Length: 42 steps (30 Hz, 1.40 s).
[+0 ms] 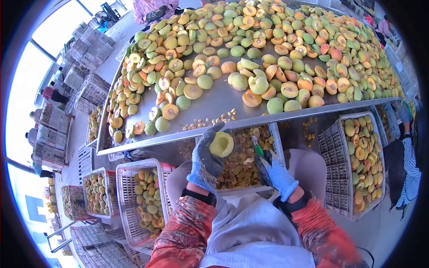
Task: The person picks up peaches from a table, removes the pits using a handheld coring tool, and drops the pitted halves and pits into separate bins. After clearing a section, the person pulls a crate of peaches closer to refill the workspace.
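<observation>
My left hand [204, 161], in a blue and dark grey glove, holds a pale green-yellow peach half [222, 144]. Its hollow cut side faces up, and no pit shows in it. Gripped in my right hand [278, 173], gloved the same way, is a small green-handled pitting tool [258, 146] with its tip pointing up and away from me. The tool stays apart from the peach half. Below both hands, a crate [276, 142] between my knees contains brownish peach scraps and pits. Loose pits [219, 119] lie near the metal table's front edge.
A metal table [210, 105] with a raised rim carries a large heap of halved peaches [286, 67]. Crates of peach halves stand left [126, 196] and right [330, 174] of me. Another person's gloved hand [156, 14] is across the table. Stacked crates [91, 91] fill the left background.
</observation>
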{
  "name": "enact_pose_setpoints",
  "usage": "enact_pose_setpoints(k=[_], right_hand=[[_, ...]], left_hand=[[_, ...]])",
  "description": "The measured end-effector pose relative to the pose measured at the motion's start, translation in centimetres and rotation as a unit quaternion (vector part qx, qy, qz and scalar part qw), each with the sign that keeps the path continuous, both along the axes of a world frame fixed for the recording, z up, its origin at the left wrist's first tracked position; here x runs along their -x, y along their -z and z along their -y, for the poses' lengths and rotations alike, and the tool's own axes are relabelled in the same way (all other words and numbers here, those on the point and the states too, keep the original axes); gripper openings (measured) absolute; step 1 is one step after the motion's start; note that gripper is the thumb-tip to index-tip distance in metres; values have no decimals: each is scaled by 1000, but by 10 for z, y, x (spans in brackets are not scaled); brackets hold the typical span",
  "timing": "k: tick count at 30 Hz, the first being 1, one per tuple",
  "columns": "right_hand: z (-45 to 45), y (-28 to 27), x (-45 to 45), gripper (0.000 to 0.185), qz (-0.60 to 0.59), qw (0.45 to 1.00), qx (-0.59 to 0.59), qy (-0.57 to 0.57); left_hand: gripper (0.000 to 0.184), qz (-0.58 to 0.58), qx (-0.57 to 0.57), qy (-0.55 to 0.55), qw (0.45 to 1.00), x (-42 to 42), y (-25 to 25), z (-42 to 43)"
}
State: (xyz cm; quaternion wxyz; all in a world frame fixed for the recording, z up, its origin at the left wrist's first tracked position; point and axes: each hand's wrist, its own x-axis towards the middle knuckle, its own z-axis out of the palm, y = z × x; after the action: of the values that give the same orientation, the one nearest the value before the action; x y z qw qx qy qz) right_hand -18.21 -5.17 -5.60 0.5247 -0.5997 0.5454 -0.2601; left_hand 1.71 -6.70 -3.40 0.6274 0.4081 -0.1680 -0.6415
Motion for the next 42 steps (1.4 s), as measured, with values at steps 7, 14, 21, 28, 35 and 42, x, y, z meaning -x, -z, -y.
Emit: enact_pose_setpoints(k=[7, 14, 21, 28, 35, 42], right_hand=[[-23, -14, -20, 32, 333, 933, -119, 67], [-27, -9, -4, 41, 71, 996, 40, -38], [-44, -21, -10, 31, -40, 983, 175, -24], [-52, -26, -20, 29, -222, 928, 297, -46], [-58, -29, -22, 42, -281, 880, 364, -120], [-48, -45, -20, 34, -35, 983, 173, -57]], left_hand=[[49, -102, 19, 133, 986, 27, 0, -20], [48, 273, 19, 199, 941, 18, 13, -33], [30, 86, 70, 131, 985, 20, 15, -23], [31, -224, -48, 101, 968, 33, 0, -17], [31, -173, -48, 30, 983, 42, -4, -18], [26, -80, 13, -61, 995, 1, -32, -28]])
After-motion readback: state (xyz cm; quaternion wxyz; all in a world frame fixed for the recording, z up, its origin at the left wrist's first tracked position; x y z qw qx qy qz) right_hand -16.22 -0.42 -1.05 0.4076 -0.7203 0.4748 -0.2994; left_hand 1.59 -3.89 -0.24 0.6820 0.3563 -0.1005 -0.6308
